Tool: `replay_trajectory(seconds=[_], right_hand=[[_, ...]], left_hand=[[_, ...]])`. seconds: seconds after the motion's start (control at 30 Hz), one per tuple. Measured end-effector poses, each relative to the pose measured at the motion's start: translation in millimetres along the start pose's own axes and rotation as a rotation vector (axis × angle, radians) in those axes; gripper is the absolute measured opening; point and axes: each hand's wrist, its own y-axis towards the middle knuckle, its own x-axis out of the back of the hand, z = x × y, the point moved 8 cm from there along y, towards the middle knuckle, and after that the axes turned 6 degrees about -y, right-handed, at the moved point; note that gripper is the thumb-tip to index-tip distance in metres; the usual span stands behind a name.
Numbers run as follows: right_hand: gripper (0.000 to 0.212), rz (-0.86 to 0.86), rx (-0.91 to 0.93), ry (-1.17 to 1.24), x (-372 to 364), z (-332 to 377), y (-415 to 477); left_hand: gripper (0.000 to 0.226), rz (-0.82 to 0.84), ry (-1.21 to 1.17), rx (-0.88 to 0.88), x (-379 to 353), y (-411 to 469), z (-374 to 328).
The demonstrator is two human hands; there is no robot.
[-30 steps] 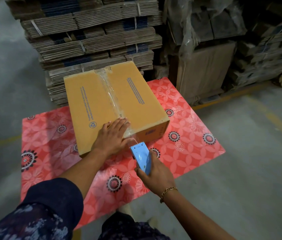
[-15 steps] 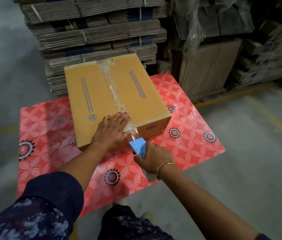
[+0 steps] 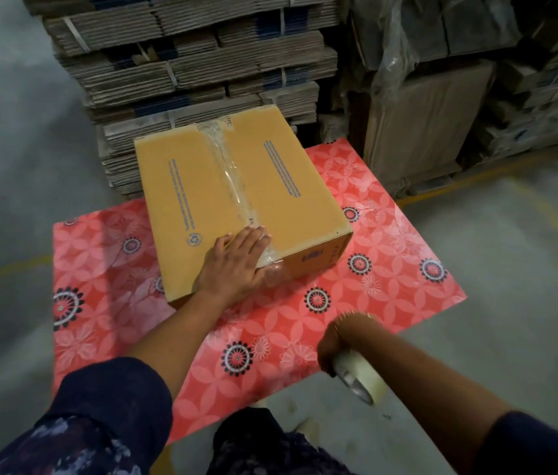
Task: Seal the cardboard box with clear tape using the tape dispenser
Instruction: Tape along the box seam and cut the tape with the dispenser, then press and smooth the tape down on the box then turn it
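- Cardboard box: your left hand lies spread, flat on the clear tape, pressing its end down.
- Your right hand grips the tape dispenser, clear of the box.

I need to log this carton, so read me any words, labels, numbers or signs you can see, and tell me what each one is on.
No text is legible.
Cardboard box top, left flap: blue print line, too blurred.
Right flap: blue print line, too blurred.
Left flap: round blue recycling symbol, no readable words.
Box front side: small dark mark, unreadable.

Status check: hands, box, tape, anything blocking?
Left hand flat on cardboard box, pressing tape strip at near edge. Right hand off the box, gripping tape dispenser. Nothing blocking.
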Motion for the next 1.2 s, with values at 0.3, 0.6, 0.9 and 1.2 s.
replay_trajectory(seconds=[0.3,0.6,0.9,1.2], right_hand=[[0.079,-0.713,0.339,0.129,2.8,2.6,20.7],[0.067,-1.113,0.243,-0.435,-7.3,42.3,56.3],[0.038,-1.327,0.268,-0.016,5.1,18.6,17.5],[0.024,-0.728,0.484,1.468,71.6,-2.6,34.9]], left_hand=[[0.070,-0.004,0.002,-0.014,1.8,1.3,-1.0],[0.068,-0.007,-0.010,-0.002,4.2,-0.6,-2.5],[0.066,-0.013,0.011,-0.003,1.8,0.7,-0.7],[0.066,0.008,-0.004,0.006,0.5,1.3,-0.4]])
